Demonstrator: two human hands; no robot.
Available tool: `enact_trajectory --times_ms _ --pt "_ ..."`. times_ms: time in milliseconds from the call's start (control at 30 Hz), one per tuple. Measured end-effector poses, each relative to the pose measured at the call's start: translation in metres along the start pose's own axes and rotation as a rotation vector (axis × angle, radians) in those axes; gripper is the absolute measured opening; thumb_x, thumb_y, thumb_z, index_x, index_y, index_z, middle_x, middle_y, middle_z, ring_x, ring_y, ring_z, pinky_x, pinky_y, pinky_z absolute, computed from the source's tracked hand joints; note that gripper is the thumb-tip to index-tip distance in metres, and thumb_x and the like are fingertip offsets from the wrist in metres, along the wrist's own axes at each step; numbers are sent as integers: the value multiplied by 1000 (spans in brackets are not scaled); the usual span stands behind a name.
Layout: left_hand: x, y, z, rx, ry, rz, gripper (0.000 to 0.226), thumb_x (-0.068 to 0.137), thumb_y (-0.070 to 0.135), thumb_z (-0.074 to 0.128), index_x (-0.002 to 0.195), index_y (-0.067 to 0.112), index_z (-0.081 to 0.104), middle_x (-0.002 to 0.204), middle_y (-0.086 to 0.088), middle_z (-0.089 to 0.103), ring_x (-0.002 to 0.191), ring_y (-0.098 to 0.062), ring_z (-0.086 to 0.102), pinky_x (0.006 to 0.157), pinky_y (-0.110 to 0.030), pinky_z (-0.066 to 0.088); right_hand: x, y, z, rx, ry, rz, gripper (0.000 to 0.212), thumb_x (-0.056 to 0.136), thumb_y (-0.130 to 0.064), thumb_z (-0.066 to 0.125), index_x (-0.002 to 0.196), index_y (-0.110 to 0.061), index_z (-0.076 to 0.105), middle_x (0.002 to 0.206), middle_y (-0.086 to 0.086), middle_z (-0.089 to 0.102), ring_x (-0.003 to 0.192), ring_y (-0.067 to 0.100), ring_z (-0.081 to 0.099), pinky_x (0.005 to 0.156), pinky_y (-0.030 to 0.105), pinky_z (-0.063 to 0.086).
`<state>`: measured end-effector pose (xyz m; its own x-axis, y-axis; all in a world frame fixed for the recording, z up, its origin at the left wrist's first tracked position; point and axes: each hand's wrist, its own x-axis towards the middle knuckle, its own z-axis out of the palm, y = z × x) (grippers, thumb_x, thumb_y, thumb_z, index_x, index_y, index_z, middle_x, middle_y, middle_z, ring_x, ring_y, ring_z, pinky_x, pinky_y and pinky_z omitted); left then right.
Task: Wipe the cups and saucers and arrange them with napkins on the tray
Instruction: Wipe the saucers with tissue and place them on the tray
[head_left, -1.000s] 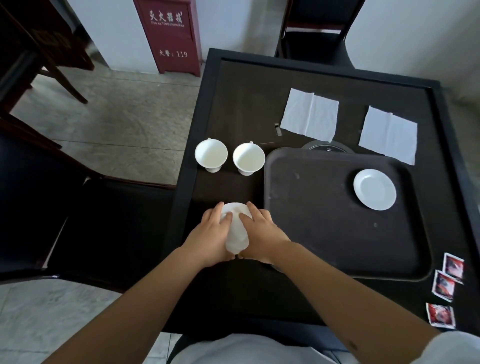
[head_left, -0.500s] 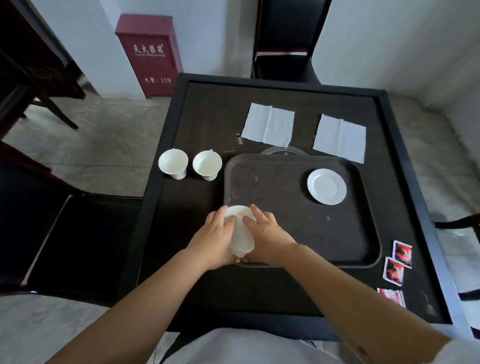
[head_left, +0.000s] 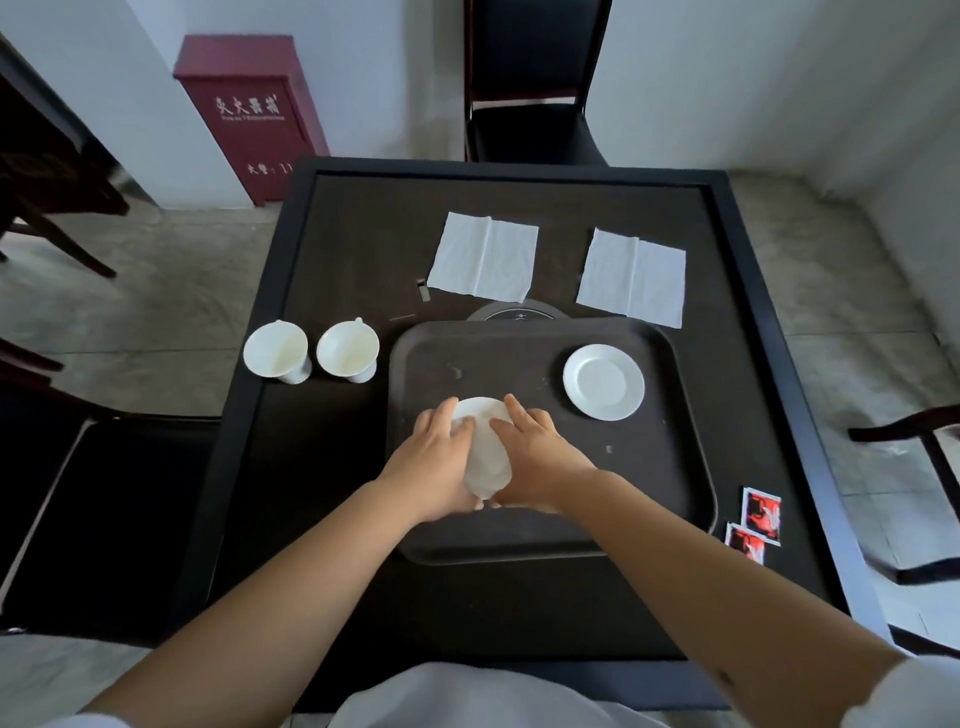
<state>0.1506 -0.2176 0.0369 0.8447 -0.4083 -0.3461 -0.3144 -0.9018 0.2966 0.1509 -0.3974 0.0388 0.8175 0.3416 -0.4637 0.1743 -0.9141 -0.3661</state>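
We are holding a white saucer (head_left: 480, 413) and a white cloth (head_left: 485, 462) between both hands above the near-left part of the dark tray (head_left: 675, 467); the left hand (head_left: 436, 462) is curling its fingers over the saucer's left edge, and the right hand (head_left: 535, 457) is pressing the cloth against it with its fingers bent round the right side, so the grip of each hand is closing on something rather than lying spread. To the right of the grip and a little beyond it, a second saucer (head_left: 603, 381) is lying flat on the tray. Left of the grip and farther from us, two white cups (head_left: 311, 351) are standing upright side by side on the tabletop (head_left: 332, 249), just off the tray's left edge. Well beyond the grip, past the tray's far edge, two unfolded napkins (head_left: 556, 267) are lying flat. Right of the grip, off the tray's near-right corner, small red packets (head_left: 756, 525) are lying on the tabletop.
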Motion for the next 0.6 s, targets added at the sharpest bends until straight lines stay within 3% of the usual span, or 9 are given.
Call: enact_trajectory --times_ms 433,600 --pt "86 -20 -8 6 -111 -24 100 68 53 79 145 19 25 156 -1 3 140 -30 14 99 -44 45 77 38 -12 58 -29 38 98 69 -53 78 146 -22 25 161 11 6 144 33 6 112 45 25" --pt "110 -32 -5 -11 -143 -43 98 68 53 79 144 20 26 155 1 4 140 -30 14 97 -44 46 101 45 -17 69 -65 60 95 68 -51 79 144 -23 30 162 7 2 145 31 5 110 47 33"
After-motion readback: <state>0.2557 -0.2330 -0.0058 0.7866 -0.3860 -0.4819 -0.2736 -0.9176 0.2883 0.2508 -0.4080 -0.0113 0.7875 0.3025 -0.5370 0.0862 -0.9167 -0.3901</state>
